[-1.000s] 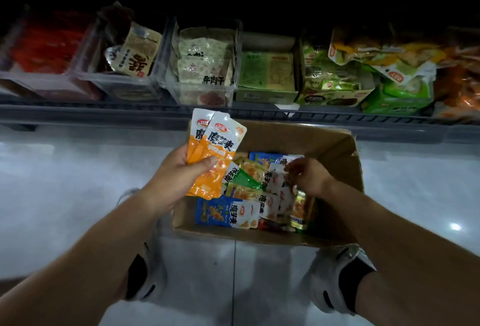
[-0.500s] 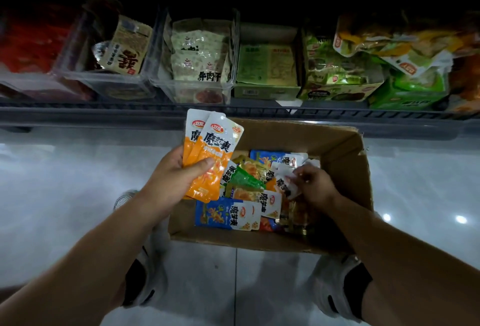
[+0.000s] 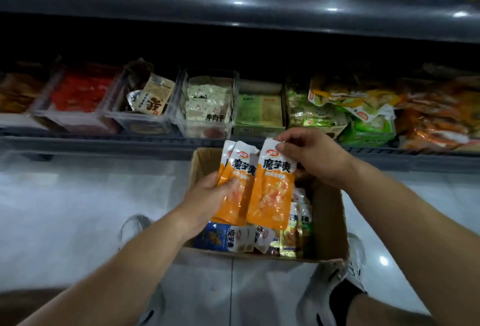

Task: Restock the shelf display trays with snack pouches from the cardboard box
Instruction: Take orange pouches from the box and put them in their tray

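Observation:
A cardboard box (image 3: 330, 221) stands on the floor below the shelf, with several snack pouches (image 3: 228, 237) of mixed colours inside. My left hand (image 3: 207, 198) grips a small stack of orange pouches (image 3: 237, 190) above the box. My right hand (image 3: 311, 154) pinches the white top edge of one more orange pouch (image 3: 272, 190) and holds it against the right side of that stack. Behind the box, clear display trays (image 3: 205, 128) on the low shelf hold packets.
The low shelf carries a red-filled tray (image 3: 78, 97), a tray with a beige packet (image 3: 153, 97), a green carton (image 3: 259, 110) and loose bags (image 3: 363, 102) at the right. An upper shelf edge (image 3: 233, 11) overhangs. My shoes (image 3: 135, 227) flank the box on the glossy floor.
My right hand came up out of the box with an orange pouch and brought it beside the stack in my left hand. The camera tilted upward, showing more shelf.

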`<state>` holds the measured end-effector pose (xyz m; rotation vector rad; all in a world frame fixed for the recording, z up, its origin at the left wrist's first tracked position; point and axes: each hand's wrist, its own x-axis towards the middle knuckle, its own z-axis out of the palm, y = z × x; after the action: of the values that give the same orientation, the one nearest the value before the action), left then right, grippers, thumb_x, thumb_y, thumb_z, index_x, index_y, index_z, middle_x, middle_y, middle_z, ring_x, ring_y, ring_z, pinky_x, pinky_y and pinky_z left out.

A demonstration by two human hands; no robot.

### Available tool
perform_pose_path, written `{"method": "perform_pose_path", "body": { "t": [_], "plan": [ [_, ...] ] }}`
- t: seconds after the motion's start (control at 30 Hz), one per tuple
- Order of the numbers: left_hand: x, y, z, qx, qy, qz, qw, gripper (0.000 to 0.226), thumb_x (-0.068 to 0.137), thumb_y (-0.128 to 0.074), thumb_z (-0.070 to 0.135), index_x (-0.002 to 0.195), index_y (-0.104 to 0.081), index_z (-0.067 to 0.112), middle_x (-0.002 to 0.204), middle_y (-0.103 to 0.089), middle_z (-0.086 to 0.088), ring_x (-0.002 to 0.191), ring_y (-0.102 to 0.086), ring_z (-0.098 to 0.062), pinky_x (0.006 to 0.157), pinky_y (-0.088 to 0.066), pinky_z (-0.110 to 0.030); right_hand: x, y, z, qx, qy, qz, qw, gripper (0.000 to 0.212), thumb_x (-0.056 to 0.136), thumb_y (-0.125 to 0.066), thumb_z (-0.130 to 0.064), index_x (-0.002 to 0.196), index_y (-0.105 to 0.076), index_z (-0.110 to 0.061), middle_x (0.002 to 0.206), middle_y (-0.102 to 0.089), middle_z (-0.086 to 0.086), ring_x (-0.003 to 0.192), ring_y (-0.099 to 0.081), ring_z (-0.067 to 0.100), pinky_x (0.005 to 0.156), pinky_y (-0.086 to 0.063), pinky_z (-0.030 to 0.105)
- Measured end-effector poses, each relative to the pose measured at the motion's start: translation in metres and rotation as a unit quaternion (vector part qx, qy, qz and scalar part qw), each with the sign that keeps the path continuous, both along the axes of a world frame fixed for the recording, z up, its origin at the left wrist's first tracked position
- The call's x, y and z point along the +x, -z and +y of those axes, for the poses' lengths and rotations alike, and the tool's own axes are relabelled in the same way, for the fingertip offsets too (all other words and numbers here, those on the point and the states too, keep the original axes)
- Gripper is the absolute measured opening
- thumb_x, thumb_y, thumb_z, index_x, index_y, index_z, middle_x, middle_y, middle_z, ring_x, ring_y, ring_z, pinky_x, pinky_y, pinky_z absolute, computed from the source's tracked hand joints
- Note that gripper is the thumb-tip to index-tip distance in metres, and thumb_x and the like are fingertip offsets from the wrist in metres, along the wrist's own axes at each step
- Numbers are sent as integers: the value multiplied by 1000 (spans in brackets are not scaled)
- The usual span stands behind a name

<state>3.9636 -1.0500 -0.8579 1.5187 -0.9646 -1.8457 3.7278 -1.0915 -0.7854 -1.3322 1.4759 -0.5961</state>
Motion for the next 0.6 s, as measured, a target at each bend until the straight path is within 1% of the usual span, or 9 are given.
{"method": "perform_pose_path", "body": {
  "t": [0.13,0.23,0.3,0.33,0.37,0.43,0.5,0.57,0.6],
  "plan": [
    [-17,-35,13,25,-20,67,997,19,99,-62,31,113,-72,22,111,-78,-9,101,-76,-29,92,-59,-49,20,-32,19,17,40,-28,999,16,95,-68,-15,110,-68,-8,89,-71,11,61,-70,13,51,-56,29],
    [-19,-54,22,2,9,64,998,17,98,-64,25,114,-71,22,117,-75,-13,109,-72,-34,93,-59,-51,27,-50,34,1,81,-27,996,39,88,-77,-17,121,-57,-10,96,-62,11,64,-71,20,54,-59,34],
    [-19,-66,23,-11,-3,64,998,19,98,-65,26,115,-71,23,116,-76,-14,109,-72,-36,92,-60,-52,26,-63,41,-13,115,24,993,54,83,-82,-24,123,-48,-12,98,-60,9,72,-70,24,57,-61,41],
    [-20,-72,23,-20,-15,64,998,20,97,-65,27,115,-72,24,114,-77,-13,107,-73,-35,89,-61,-51,25,-72,45,-6,116,54,992,56,82,-83,-30,121,-47,-13,99,-61,8,76,-70,24,59,-61,42],
    [-22,-80,22,-31,-25,67,997,21,97,-64,27,117,-71,25,111,-78,-11,103,-75,-31,86,-61,-48,24,-82,49,15,103,70,992,55,81,-82,-35,119,-49,-13,98,-63,7,76,-69,22,59,-61,39],
    [-29,-97,21,-51,-31,78,995,24,99,-61,25,122,-68,24,107,-79,-7,96,-77,-26,81,-61,-43,23,-99,57,69,40,51,995,44,84,-79,-37,113,-59,-10,94,-69,8,68,-69,16,57,-58,31],
    [-37,-115,21,-67,-28,94,993,26,101,-58,26,126,-64,24,107,-79,-7,94,-77,-27,82,-60,-46,21,-112,64,83,-17,10,996,32,88,-76,-31,110,-63,-11,96,-73,11,69,-71,18,62,-59,33],
    [-46,-133,19,-91,-27,111,989,30,101,-57,32,130,-61,25,107,-79,-5,95,-77,-29,84,-61,-50,17,-120,66,48,-15,1,999,35,88,-77,-22,116,-58,-15,101,-73,11,73,-73,22,65,-61,38],
    [-52,-142,17,-105,-23,114,988,29,101,-56,34,129,-61,27,104,-80,-2,94,-78,-26,81,-62,-48,14,-125,65,23,0,8,1000,40,87,-77,-18,120,-54,-17,102,-73,10,75,-74,23,66,-62,41]
  ]
}}
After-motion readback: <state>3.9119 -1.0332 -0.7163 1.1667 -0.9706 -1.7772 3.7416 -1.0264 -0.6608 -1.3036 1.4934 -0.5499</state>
